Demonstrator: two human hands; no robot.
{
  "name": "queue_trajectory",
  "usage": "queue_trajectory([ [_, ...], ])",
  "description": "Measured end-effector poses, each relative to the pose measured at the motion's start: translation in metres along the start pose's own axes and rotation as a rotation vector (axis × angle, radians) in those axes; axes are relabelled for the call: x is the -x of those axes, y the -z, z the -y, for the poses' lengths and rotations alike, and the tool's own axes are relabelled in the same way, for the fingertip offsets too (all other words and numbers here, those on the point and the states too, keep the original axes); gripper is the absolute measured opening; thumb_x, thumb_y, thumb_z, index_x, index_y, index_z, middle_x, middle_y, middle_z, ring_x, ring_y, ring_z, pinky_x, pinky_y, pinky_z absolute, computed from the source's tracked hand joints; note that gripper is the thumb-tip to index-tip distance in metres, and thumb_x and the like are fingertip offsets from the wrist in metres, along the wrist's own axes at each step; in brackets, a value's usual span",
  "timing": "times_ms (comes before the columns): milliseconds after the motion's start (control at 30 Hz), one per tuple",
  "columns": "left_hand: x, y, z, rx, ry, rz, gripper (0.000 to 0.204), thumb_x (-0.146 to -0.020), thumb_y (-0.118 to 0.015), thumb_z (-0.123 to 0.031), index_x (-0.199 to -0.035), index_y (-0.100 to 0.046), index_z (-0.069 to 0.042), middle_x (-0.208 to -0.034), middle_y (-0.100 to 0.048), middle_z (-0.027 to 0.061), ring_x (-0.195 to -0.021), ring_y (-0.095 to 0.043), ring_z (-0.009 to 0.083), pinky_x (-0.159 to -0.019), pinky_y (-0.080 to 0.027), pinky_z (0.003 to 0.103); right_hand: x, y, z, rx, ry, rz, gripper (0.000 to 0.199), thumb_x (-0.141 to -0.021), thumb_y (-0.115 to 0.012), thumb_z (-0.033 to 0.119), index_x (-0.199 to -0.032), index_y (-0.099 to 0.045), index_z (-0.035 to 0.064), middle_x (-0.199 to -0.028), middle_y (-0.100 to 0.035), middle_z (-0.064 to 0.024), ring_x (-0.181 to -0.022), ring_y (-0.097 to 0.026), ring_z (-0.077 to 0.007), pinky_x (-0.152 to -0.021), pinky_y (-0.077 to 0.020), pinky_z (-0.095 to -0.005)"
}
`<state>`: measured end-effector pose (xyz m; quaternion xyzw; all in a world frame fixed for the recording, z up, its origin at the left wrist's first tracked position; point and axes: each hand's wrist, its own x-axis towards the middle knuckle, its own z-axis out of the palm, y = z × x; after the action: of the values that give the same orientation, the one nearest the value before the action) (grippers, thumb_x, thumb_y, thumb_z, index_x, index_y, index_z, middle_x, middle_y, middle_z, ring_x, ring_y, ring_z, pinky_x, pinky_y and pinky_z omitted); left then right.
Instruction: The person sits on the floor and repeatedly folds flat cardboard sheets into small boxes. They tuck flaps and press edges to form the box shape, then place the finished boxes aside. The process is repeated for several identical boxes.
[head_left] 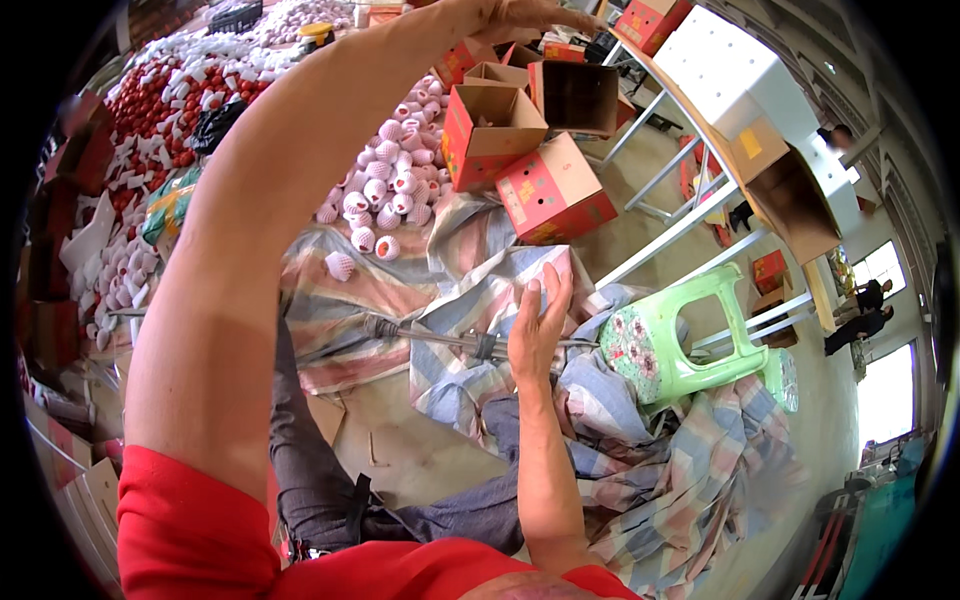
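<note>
Right hand point(540, 325): loosely spread, empty. Pole point(435, 336): long axis left-right, inside sheet point(445, 380) near edge. Left hand point(525, 12): cannot tell.

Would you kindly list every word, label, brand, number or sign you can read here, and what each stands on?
No text is clear enough to quote.
Red carton nearest the right hand: printed marks, too small to read.
Open red carton next to it: printed marks, too small to read.
Yellow patch on the brown box: no lettering discernible.
</note>
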<state>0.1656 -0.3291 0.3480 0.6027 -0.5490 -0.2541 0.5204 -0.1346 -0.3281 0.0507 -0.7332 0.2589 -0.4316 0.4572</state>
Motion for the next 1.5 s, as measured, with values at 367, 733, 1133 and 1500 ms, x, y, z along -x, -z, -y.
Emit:
queue_trajectory([
  [367,0.458,-0.028,0.39,-0.365,0.331,-0.438,0.073,-0.093,-0.078,-0.026,-0.153,-0.05,0.005,-0.147,-0.062,0.0258,-0.134,-0.061,0.0348,-0.113,-0.049,0.043,0.034,-0.068,-0.011,0.089,0.085,0.548,0.053,-0.102,-0.065,0.02,-0.145,-0.052,-0.009,-0.136,-0.067,-0.028,-0.125,-0.068,-0.0359,-0.109,-0.0515,-0.0443],
  [733,0.918,-0.227,0.291,-1.154,1.369,-1.078,0.082,-0.088,-0.083,-0.029,-0.158,-0.046,-0.008,-0.164,-0.043,0.0221,-0.151,-0.04,0.0416,-0.123,-0.034,0.053,0.071,-0.094,-0.095,0.366,-0.069,1.125,0.045,-0.105,-0.065,0.016,-0.144,-0.055,-0.0043,-0.128,-0.074,-0.0196,-0.12,-0.071,-0.0288,-0.105,-0.054,-0.0401],
  [1133,0.981,-0.326,0.275,-0.512,2.068,-1.961,0.092,-0.082,-0.083,-0.036,-0.157,-0.041,-0.005,-0.164,-0.039,0.0201,-0.153,-0.033,0.0407,-0.122,-0.031,0.06,0.081,-0.101,-0.112,0.615,-0.129,1.382,0.051,-0.105,-0.062,0.017,-0.149,-0.05,-0.006,-0.132,-0.071,-0.0224,-0.118,-0.07,-0.0276,-0.102,-0.0544,-0.0375],
  [1500,0.872,-0.388,0.304,0.744,1.763,-2.331,0.081,-0.08,-0.091,-0.017,-0.138,-0.041,0.009,-0.128,-0.064,0.0313,-0.088,-0.07,0.0331,-0.068,-0.058,0.042,0.088,-0.113,-0.115,0.689,-0.085,1.474,0.049,-0.105,-0.062,0.018,-0.147,-0.053,-0.0057,-0.13,-0.072,-0.0231,-0.117,-0.071,-0.0288,-0.101,-0.055,-0.0395],
])
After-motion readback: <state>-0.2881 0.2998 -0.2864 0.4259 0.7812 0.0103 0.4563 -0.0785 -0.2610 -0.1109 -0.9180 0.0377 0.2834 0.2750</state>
